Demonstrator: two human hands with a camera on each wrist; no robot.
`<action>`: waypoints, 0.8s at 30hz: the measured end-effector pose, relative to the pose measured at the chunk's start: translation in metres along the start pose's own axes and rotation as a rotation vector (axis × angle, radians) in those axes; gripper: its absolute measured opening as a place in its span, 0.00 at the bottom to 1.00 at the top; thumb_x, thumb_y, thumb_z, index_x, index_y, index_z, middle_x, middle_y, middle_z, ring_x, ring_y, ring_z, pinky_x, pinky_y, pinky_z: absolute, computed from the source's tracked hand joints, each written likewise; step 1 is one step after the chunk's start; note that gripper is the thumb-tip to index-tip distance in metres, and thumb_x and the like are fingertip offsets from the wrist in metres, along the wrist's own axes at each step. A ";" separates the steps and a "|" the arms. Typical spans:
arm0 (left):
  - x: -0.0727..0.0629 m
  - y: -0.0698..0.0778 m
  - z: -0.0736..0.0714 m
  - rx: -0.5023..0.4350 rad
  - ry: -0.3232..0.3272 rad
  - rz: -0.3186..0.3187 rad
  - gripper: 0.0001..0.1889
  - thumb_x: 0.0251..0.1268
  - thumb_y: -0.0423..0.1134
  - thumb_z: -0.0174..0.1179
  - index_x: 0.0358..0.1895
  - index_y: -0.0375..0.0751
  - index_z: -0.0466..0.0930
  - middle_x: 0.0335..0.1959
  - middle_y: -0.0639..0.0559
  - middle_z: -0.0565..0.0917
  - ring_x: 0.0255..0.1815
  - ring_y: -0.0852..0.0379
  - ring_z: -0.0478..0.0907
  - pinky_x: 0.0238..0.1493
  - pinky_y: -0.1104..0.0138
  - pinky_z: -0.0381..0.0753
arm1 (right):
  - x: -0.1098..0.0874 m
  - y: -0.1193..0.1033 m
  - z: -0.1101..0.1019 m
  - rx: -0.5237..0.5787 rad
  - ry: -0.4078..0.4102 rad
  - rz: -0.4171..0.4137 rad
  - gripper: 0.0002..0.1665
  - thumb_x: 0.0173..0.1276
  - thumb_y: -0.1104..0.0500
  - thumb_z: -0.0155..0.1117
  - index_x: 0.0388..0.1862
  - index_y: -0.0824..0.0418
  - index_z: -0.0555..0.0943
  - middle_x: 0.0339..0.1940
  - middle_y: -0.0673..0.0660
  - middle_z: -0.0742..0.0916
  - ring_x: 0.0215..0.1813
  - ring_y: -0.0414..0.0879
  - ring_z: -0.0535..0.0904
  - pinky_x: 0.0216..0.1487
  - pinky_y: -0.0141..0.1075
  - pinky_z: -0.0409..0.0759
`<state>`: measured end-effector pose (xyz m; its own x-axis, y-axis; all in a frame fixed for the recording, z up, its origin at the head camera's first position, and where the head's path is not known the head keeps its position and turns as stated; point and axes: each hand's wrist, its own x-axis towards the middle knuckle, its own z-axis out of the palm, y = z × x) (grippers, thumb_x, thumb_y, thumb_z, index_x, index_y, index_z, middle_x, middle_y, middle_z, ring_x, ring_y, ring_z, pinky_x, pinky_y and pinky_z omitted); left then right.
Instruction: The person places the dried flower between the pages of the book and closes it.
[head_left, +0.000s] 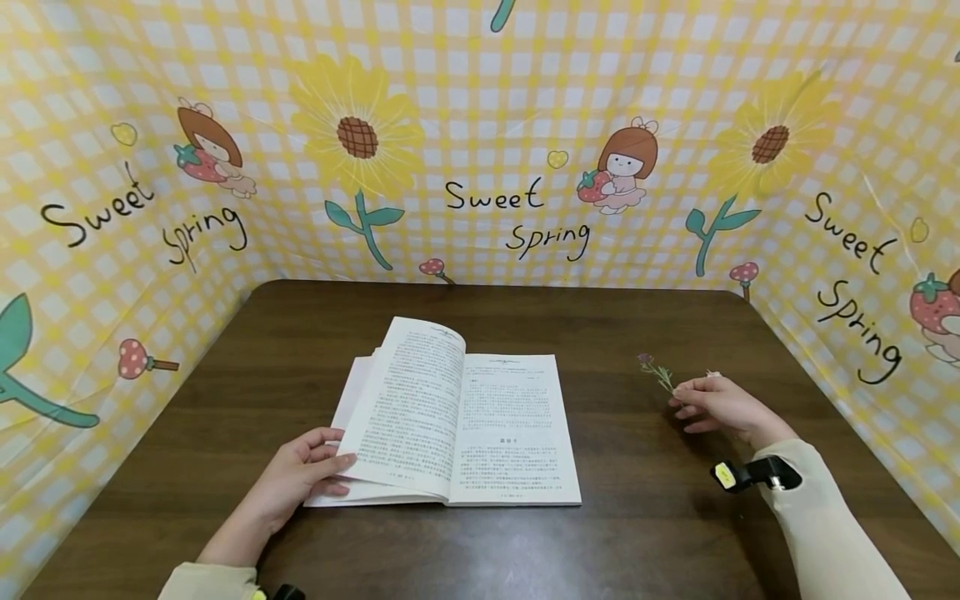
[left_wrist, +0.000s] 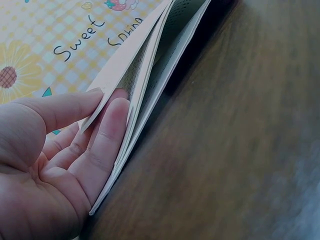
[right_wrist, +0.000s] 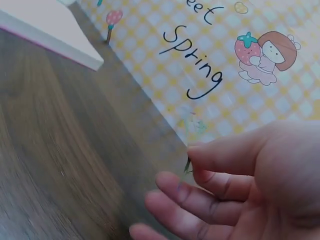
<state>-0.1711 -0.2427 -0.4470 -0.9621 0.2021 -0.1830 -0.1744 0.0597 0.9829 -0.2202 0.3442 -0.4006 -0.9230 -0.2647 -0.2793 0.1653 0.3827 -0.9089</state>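
Observation:
An open book (head_left: pixel 465 417) with printed pages lies in the middle of the dark wooden table (head_left: pixel 637 525). My left hand (head_left: pixel 307 471) grips the lower left corner of its left pages, thumb on top and fingers (left_wrist: pixel 107 135) slipped between the leaves (left_wrist: pixel 150 65). To the right of the book my right hand (head_left: pixel 712 402) pinches the stem of a small dried flower sprig (head_left: pixel 656 371) between thumb and forefinger, just above the table. In the right wrist view the thin stem (right_wrist: pixel 188 166) shows at the pinch and the bloom is blurred.
A yellow checked backdrop (head_left: pixel 495 167) with sunflowers and "Sweet Spring" lettering walls the table on the left, back and right. Bare wood lies in front of the book and between the book and my right hand. The book's corner (right_wrist: pixel 75 52) shows in the right wrist view.

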 end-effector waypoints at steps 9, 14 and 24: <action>-0.002 0.001 0.001 0.016 0.006 0.003 0.25 0.67 0.27 0.61 0.61 0.19 0.62 0.39 0.47 0.84 0.34 0.56 0.83 0.34 0.62 0.86 | 0.005 0.004 0.008 0.361 -0.186 -0.117 0.12 0.82 0.64 0.43 0.46 0.64 0.77 0.44 0.57 0.88 0.47 0.46 0.86 0.50 0.39 0.83; -0.002 0.000 0.001 0.015 0.003 0.006 0.24 0.67 0.27 0.61 0.61 0.20 0.62 0.39 0.46 0.84 0.34 0.55 0.83 0.34 0.62 0.86 | 0.008 0.000 0.023 0.438 -0.199 -0.134 0.12 0.82 0.65 0.43 0.46 0.67 0.76 0.45 0.59 0.88 0.49 0.48 0.86 0.52 0.40 0.82; -0.002 0.000 -0.001 0.012 -0.027 0.018 0.24 0.68 0.28 0.62 0.60 0.20 0.62 0.39 0.47 0.84 0.34 0.56 0.83 0.34 0.62 0.86 | 0.016 -0.018 0.066 0.428 -0.185 -0.081 0.15 0.81 0.63 0.47 0.53 0.76 0.72 0.48 0.65 0.87 0.48 0.49 0.86 0.54 0.43 0.81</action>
<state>-0.1695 -0.2442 -0.4471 -0.9591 0.2295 -0.1657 -0.1541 0.0677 0.9857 -0.2151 0.2747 -0.4095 -0.8679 -0.4465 -0.2178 0.2599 -0.0344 -0.9650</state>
